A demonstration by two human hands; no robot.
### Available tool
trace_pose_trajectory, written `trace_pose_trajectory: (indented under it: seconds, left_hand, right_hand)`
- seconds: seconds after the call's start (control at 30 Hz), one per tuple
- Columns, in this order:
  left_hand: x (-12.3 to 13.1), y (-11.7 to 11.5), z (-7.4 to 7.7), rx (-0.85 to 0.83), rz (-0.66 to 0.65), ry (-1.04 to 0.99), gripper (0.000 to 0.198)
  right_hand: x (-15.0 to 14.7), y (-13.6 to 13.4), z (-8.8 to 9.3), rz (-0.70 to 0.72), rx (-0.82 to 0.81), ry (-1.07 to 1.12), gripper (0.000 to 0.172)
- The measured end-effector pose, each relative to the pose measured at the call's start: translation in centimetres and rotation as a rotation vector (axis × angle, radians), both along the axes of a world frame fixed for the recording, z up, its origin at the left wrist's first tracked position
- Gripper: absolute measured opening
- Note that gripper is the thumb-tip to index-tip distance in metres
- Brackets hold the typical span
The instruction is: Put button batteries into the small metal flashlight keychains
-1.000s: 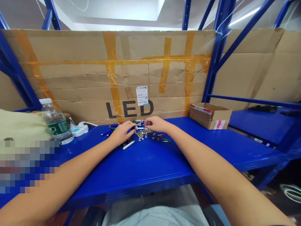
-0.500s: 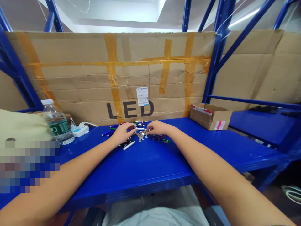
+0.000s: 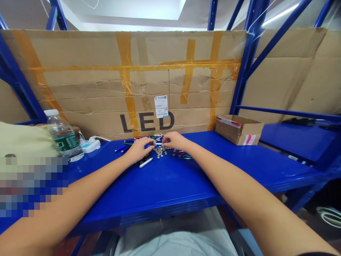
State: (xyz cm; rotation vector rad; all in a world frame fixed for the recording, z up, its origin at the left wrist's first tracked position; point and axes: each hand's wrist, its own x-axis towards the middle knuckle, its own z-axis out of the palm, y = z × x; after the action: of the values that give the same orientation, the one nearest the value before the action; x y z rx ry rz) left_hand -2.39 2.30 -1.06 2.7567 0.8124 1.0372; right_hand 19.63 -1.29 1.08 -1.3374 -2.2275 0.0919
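My left hand (image 3: 140,148) reaches in from the left, thumb and finger closed at the tips on a small silvery disc (image 3: 154,143). Opposite it, my right hand (image 3: 176,140) is pinched, its fingertips partly hiding whatever is in them. A short whitish stick (image 3: 158,144) shows in the narrow gap between both hands; I cannot tell which fingers touch it. Just in front lies a loose scatter of coin-like silvery discs (image 3: 160,152). Behind and left of them are several pens (image 3: 129,141), mostly blue. A silver cylinder (image 3: 146,163) lies below my left hand, beside dark small parts.
Red and green pens (image 3: 187,156) lie under my right wrist. A clear bottle (image 3: 65,137) and a white power strip (image 3: 90,145) stand left, an open cardboard box (image 3: 238,131) right. A tall cardboard panel (image 3: 101,103) backs the blue table (image 3: 170,188).
My right hand has moved a little left and closer to my left hand, narrowing the gap. My left hand keeps its pinch nearly in place. The camera view has tilted down slightly.
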Motion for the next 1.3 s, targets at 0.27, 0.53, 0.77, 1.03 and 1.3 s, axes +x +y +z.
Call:
trace_pose_trajectory:
  seconds: [0.27,0.53,0.77,1.03,1.3]
  left_hand:
    - [0.3,-0.6,0.3,-0.245,-0.046,-0.088,0.031]
    - [0.4,-0.7,0.3,-0.278,-0.023,-0.052,0.035]
    - [0.2,-0.4,0.4,-0.237,0.052,-0.06,0.03]
    - [0.1,-0.4,0.4,-0.222,0.048,-0.037,0.025]
    - [0.2,-0.5,0.4,-0.251,0.013,-0.045,0.031]
  right_hand:
    - [-1.7,-0.9,0.2,0.167,0.236,0.19,0.004]
    - [-1.4,-1.0,0.1,0.199,0.274,0.023,0.012]
    - [-0.5,-1.0,0.1,0.163,-0.086,-0.063,0.019]
    - [-1.7,-0.9,-0.7,0.351,-0.197,-0.179,0.014]
    - [-1.8,-0.5,-0.4,0.133,0.11,0.111,0.008]
